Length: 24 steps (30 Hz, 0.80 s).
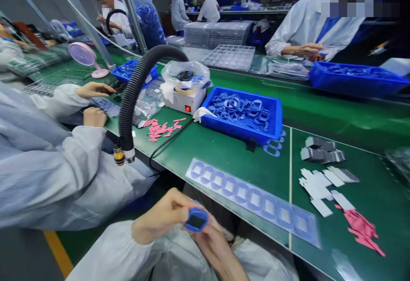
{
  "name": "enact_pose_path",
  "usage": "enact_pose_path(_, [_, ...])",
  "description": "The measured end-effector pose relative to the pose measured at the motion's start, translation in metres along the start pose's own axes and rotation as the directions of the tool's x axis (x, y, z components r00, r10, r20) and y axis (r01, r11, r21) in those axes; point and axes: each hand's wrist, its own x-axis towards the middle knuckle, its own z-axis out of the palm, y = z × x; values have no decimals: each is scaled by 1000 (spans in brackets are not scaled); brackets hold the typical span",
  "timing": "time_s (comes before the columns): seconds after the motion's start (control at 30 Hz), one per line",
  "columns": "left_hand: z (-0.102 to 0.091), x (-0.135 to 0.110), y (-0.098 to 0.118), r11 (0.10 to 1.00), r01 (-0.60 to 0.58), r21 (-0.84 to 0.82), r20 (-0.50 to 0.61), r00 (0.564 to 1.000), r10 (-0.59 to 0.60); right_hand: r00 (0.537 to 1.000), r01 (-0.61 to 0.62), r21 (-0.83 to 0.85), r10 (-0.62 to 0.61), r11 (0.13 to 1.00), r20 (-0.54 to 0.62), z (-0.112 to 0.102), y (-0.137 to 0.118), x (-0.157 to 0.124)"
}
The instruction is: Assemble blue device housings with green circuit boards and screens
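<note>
Left hand (162, 218) and right hand (214, 249) grip a blue frame (196, 220), its window apparently dark.

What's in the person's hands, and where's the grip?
A blue frame, gripped at its outer edge by the fingers of the left hand and right hand.

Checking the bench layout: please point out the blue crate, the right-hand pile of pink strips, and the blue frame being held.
Blue plastic crate (238, 128), head view, front wall.
Pink strips (360, 229), head view, middle of the pile.
Blue frame (195, 229), head view, lower rim.
</note>
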Motion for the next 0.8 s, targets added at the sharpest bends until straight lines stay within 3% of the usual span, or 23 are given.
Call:
enact_pose_path(0.1, [-52, -48, -3, 992, -98, -76, -172, 981, 84, 962, -207, -44, 211, 977, 172, 22, 35, 75])
enact_pose_path(0.17, [-85, -78, -8, 983, -134, -127, -285, 954, 93, 936, -269, -46, 272, 962, 223, 37, 58, 119])
enact_pose_path(0.23, [-116, -102, -15, 947, -185, -265, -503, 864, 28, 936, -274, -12, 270, 962, 225, 52, 75, 153])
enact_pose_path(0.27, [-130, -110, -18, 930, -195, -312, -561, 828, -15, 937, -274, 4, 266, 962, 225, 59, 80, 166])
enact_pose_path(0.33, [-156, -115, -22, 898, -245, -366, -666, 742, -69, 935, -280, 23, 267, 960, 235, 70, 86, 183])
enact_pose_path(0.43, [-183, -97, -20, 875, -321, -363, -757, 649, -76, 916, -317, 5, 305, 948, 262, 74, 90, 191])
enact_pose_path(0.53, [-192, -60, -13, 863, -343, -371, -757, 650, -67, 907, -349, -33, 347, 937, 238, 60, 95, 186])
enact_pose_path(0.67, [-181, -15, -12, 867, -285, -409, -689, 719, -89, 936, -327, -46, 330, 944, 124, 32, 101, 180])
enact_pose_path(0.73, [-173, -10, -15, 877, -239, -417, -662, 741, -113, 947, -307, -37, 309, 951, 91, 28, 100, 181])
enact_pose_path(0.8, [-166, -21, -16, 890, -208, -406, -660, 740, -128, 948, -300, -25, 301, 954, 100, 36, 96, 185])
